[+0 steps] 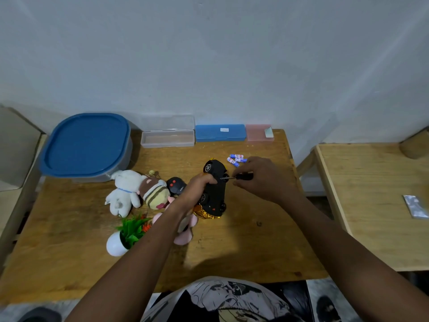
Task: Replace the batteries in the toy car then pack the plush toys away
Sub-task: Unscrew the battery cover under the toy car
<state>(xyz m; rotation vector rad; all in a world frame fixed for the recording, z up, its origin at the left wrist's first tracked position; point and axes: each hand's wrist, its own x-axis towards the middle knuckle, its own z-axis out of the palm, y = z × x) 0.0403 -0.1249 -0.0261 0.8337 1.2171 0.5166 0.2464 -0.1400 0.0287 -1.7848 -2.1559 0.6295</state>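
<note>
Toy car (216, 189), black underside turned up with its gold body below, sat above the middle of the wooden surface (232, 247), clamped in the left hand (199, 189). The right hand (260, 177) was closed on a screwdriver (239, 177) whose tip touched the car's underside. Batteries (236, 158) lay just behind. A white plush (124, 191) and a striped plush (155, 190) rested left of the car, touching each other.

Bare forearms; black-and-white graphic-print shirt (232, 300).
</note>
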